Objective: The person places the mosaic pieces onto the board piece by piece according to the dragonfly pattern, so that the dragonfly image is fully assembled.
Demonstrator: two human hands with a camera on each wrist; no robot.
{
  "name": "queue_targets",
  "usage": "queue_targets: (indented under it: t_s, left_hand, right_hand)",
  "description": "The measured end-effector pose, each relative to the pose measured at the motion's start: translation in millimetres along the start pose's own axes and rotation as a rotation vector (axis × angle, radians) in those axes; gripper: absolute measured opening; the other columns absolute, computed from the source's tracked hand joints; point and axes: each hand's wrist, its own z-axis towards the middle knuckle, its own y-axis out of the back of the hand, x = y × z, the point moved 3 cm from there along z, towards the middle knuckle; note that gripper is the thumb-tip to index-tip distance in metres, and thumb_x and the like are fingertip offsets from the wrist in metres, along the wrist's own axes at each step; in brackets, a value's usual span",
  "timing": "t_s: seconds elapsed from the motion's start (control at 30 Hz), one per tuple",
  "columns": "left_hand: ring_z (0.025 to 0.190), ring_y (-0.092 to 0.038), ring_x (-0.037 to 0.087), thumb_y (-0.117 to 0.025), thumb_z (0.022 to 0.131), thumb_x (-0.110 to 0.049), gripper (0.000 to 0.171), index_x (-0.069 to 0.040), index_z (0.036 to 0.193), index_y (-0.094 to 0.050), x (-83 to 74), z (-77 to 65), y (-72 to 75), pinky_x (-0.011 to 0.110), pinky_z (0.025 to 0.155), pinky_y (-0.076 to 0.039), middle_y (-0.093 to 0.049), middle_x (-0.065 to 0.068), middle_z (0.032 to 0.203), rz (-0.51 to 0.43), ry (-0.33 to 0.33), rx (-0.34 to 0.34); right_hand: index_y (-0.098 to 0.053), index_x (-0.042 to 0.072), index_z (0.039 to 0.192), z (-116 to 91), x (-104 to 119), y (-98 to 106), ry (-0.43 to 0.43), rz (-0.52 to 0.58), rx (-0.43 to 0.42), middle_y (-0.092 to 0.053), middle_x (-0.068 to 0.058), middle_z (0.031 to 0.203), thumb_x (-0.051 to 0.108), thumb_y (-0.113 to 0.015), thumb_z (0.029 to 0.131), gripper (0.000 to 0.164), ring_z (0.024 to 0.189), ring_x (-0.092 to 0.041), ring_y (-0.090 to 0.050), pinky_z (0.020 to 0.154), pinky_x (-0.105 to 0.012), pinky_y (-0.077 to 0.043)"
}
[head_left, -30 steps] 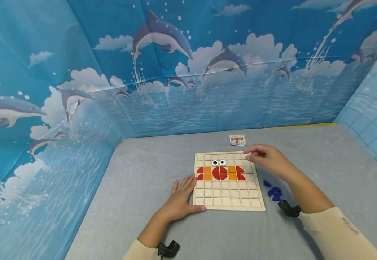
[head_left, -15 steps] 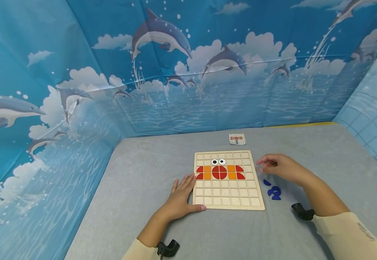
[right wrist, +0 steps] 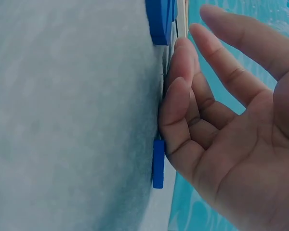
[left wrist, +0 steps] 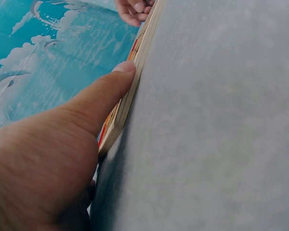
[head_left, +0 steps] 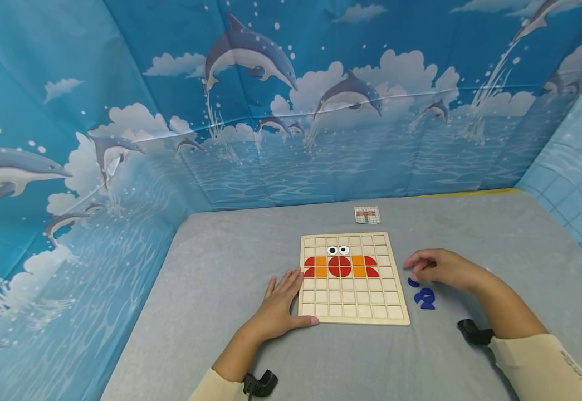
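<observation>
My left hand (head_left: 277,307) rests at the near left corner of a square wooden grid board (head_left: 353,299), fingers along the left side. Its thumb (left wrist: 113,84) lies against the near edge in the left wrist view. Set in the board are red curved pieces (head_left: 339,267), orange squares (head_left: 358,266) and two round eye pieces (head_left: 343,250). Right of the board, my right hand (head_left: 443,268) hovers low over a dark blue half-round piece (head_left: 413,283), holding nothing, fingers loosely bent. Blue pieces (right wrist: 158,163) show close beside those fingers in the right wrist view.
Several more blue pieces (head_left: 425,298) lie together just nearer than the single one. A small printed picture card (head_left: 367,215) lies beyond the board on the grey cloth-covered table (head_left: 230,250). A blue dolphin-print curtain (head_left: 291,156) hangs behind the table.
My right hand has come away from the board's far right corner, moving right and toward me, down to the blue pieces. My left hand and the board have stayed in place.
</observation>
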Motion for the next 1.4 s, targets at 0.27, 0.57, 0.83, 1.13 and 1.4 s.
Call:
queue_targets:
  t_s: [0.27,0.57,0.83,1.13,1.4]
  left_hand:
    - [0.16,-0.007,0.022,-0.074,0.081,-0.066,0.111,-0.015,0.163,-0.019,-1.2,0.0,0.6,0.057,0.128,0.001,-0.013,-0.003,0.172,-0.001,0.007,0.0]
    - [0.16,-0.008,0.023,-0.074,0.081,-0.065,0.111,-0.014,0.163,-0.02,-1.6,-1.2,1.8,0.057,0.128,0.002,-0.014,-0.002,0.171,-0.01,0.011,0.002]
    - [0.16,-0.007,0.022,-0.074,0.081,-0.066,0.111,-0.015,0.163,-0.02,-0.7,0.0,1.1,0.057,0.127,0.002,-0.013,-0.003,0.172,-0.008,0.008,0.005]
    - [0.16,-0.007,0.021,-0.073,0.081,-0.066,0.111,-0.016,0.163,-0.019,0.3,-0.3,1.0,0.057,0.128,0.002,-0.013,-0.004,0.172,-0.006,0.006,0.006]
    - [0.16,-0.006,0.021,-0.073,0.081,-0.066,0.111,-0.016,0.163,-0.019,0.6,1.1,-0.4,0.056,0.128,0.002,-0.012,-0.004,0.172,-0.004,0.008,0.007]
  right_hand:
    - [-0.069,0.004,0.116,1.2,-5.0,-3.4,-0.003,-0.007,0.025,-0.064,-0.005,0.094,0.018,-0.073,0.091,0.029,0.083,-0.019,-0.055,0.069,-0.03,-0.047]
    - [-0.07,0.004,0.111,2.6,-7.9,-6.1,0.01,-0.021,0.052,-0.06,-0.004,0.087,0.016,-0.074,0.091,0.023,0.077,-0.017,-0.052,0.065,-0.028,-0.044]
    - [-0.07,0.004,0.106,2.1,-10.0,-6.7,0.037,-0.019,0.059,-0.06,-0.003,0.083,0.014,-0.073,0.091,0.018,0.073,-0.014,-0.052,0.063,-0.027,-0.044]
    - [-0.067,0.004,0.103,4.2,-9.8,-7.3,0.027,-0.025,0.036,-0.059,-0.003,0.081,0.013,-0.074,0.09,0.017,0.072,-0.015,-0.054,0.063,-0.027,-0.045]
    - [-0.065,0.003,0.101,3.8,-10.4,-7.2,0.013,-0.001,0.025,-0.061,-0.004,0.083,0.012,-0.073,0.09,0.017,0.073,-0.016,-0.057,0.064,-0.027,-0.048]
